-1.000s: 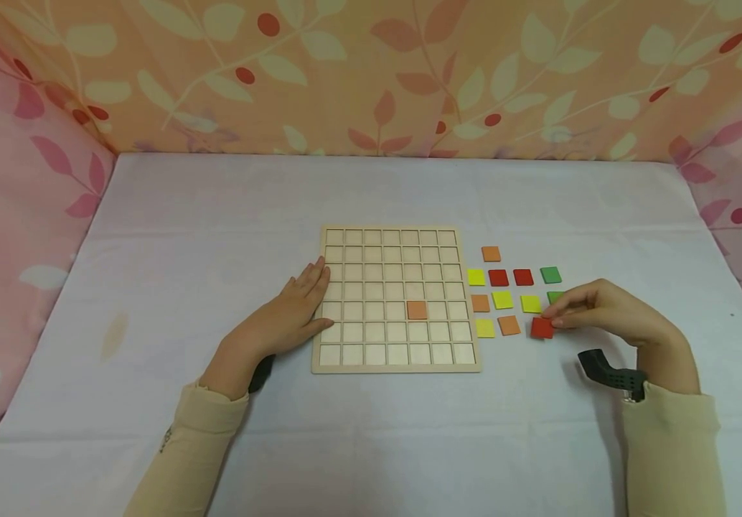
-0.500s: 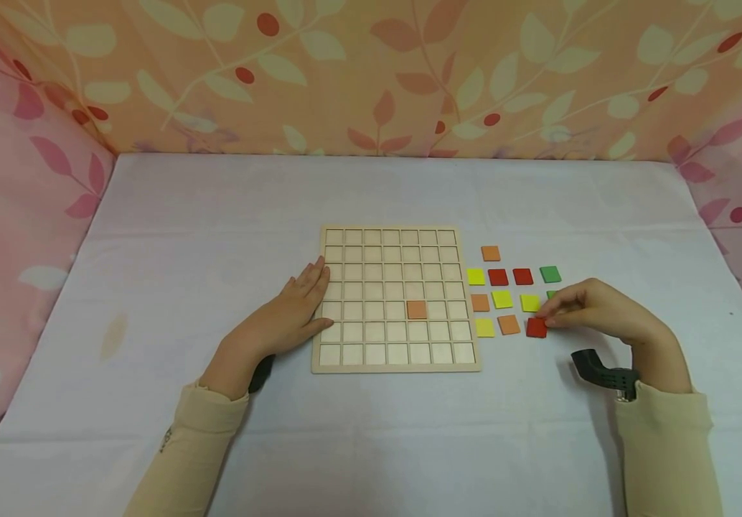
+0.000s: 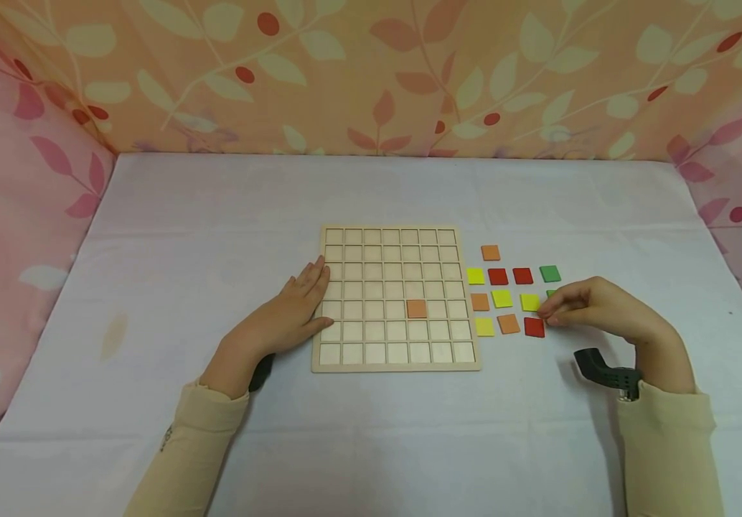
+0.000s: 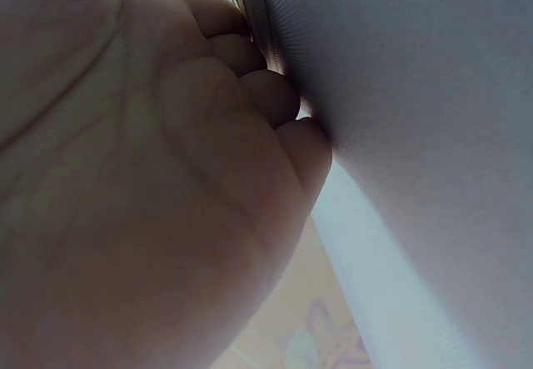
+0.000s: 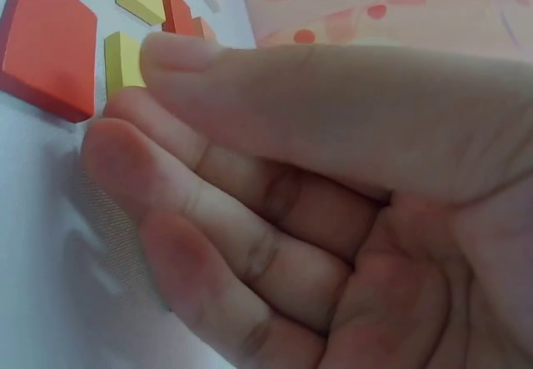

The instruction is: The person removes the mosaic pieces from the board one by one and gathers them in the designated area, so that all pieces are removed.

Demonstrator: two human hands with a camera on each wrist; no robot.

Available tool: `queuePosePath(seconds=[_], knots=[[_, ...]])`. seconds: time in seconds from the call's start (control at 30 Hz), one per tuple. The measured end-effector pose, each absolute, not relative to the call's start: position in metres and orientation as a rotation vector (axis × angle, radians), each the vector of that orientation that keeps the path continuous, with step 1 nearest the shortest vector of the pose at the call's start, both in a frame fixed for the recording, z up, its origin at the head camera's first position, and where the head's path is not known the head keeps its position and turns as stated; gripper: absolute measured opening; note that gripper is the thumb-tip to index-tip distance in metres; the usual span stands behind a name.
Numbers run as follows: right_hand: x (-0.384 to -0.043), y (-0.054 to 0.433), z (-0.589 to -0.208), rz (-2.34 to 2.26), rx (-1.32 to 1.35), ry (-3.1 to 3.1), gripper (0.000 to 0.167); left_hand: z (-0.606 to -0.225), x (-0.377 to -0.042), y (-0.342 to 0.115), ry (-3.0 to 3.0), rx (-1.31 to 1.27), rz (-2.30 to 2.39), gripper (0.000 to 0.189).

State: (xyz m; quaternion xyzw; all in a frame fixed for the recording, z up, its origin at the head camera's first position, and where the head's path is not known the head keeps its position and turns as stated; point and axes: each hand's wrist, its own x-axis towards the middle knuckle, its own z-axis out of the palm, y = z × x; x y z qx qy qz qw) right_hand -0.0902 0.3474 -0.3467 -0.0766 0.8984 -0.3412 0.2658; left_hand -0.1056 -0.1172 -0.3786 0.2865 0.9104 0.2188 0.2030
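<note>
A square wooden board (image 3: 397, 368) with a grid of shallow cells lies mid-table; one orange tile (image 3: 417, 309) sits in a cell. My left hand (image 3: 290, 305) rests against the board's left edge, fingers extended; the left wrist view shows its palm (image 4: 141, 177). Flat on the cloth right of the board is a red tile (image 3: 534, 327), also large in the right wrist view. Just beside it hovers my right hand (image 3: 603, 312), fingers loosely bent and holding nothing. Its fingertips are close to a yellow tile (image 3: 529, 302) and partly cover a green tile (image 3: 550, 293).
More loose tiles lie in rough rows right of the board: a yellow tile (image 3: 484, 327), an orange tile (image 3: 509, 324), a dark red tile (image 3: 522, 276), a green tile (image 3: 550, 273) and others. Floral cloth (image 3: 371, 79) walls off the back and sides of the white table.
My right hand has slid the red tile slightly left, lined it up with the bottom row and let go of it. The left hand and board stay put.
</note>
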Motion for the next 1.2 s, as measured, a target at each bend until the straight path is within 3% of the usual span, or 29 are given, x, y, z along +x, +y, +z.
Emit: queuePosePath(seconds=[0.57, 1.2], knots=[[-0.093, 0.337, -0.349, -1.103, -0.209, 2.417, 0.019, -0.376, -0.106, -0.116, 2.543, 0.797, 0.612, 0.078], [-0.114, 0.294, -0.353, -1.236, -0.324, 2.258, 0.016, -0.378, -0.105, -0.117, 2.549, 0.800, 0.610, 0.079]])
